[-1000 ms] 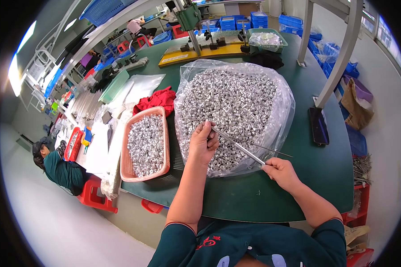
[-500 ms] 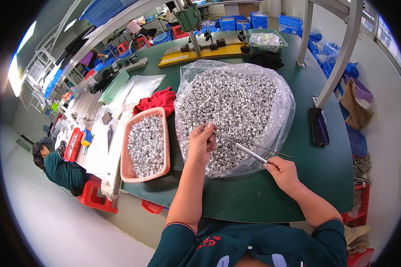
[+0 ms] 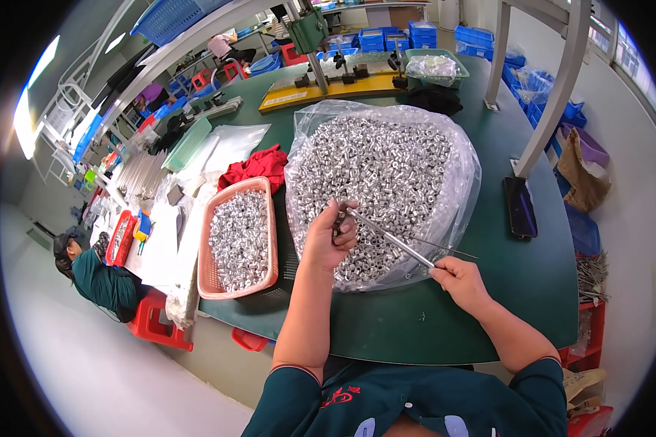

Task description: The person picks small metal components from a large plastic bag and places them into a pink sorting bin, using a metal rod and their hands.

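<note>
My right hand (image 3: 461,282) grips the near end of a slim silver metal rod (image 3: 401,246), which slants up and left over the heap. A thin wire-like rod (image 3: 448,249) crosses beside it, its end sticking out to the right above that hand. My left hand (image 3: 329,240) is curled at the rod's far tip, forefinger touching or very near it. Small shiny bits, seemingly metal sleeves, show between its fingers. Beneath both lies a large clear plastic bag (image 3: 468,171), spread wide and full of small silver metal sleeves (image 3: 379,160).
Left of the bag stands a pink plastic basket (image 3: 205,251) of similar sleeves, with a red cloth (image 3: 259,167) behind it. A yellow-based fixture (image 3: 291,97) and green tray (image 3: 455,73) sit at the back. A phone-like black object (image 3: 520,207) lies right, by a metal post (image 3: 554,109).
My left hand's fingers have opened slightly from a pinch on the rod's tip, and the thumb has shifted left. The rod and my right hand have moved slightly left.
</note>
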`<action>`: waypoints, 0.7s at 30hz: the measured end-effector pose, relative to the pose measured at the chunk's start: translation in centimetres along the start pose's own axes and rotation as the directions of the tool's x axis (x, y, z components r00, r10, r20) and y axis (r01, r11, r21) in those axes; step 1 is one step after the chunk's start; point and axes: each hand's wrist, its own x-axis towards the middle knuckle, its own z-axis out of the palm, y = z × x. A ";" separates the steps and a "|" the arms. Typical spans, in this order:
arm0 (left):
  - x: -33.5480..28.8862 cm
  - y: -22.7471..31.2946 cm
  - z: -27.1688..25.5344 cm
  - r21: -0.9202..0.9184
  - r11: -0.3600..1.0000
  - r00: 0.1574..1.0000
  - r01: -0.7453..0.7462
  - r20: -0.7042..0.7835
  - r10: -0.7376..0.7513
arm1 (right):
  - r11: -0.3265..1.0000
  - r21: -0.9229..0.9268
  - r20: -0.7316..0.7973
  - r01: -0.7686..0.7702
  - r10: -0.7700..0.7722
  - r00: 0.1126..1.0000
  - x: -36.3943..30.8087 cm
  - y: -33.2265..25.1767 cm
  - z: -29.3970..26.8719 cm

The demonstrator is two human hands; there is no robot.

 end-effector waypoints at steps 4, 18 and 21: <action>-0.2 0.3 0.1 0.197 0.977 0.991 -0.075 -0.097 0.096 | 0.998 -0.044 -0.002 0.035 -0.035 0.999 0.0 0.3 0.0; 0.2 -0.6 0.7 0.814 0.554 0.911 -0.176 -0.078 0.404 | 0.957 -0.260 -0.047 0.131 -0.148 0.988 -0.5 -0.3 0.1; -0.1 -0.6 1.4 0.489 0.852 0.952 -0.187 -0.121 0.279 | 0.992 -0.119 -0.017 0.039 -0.042 0.999 -0.3 -0.2 0.1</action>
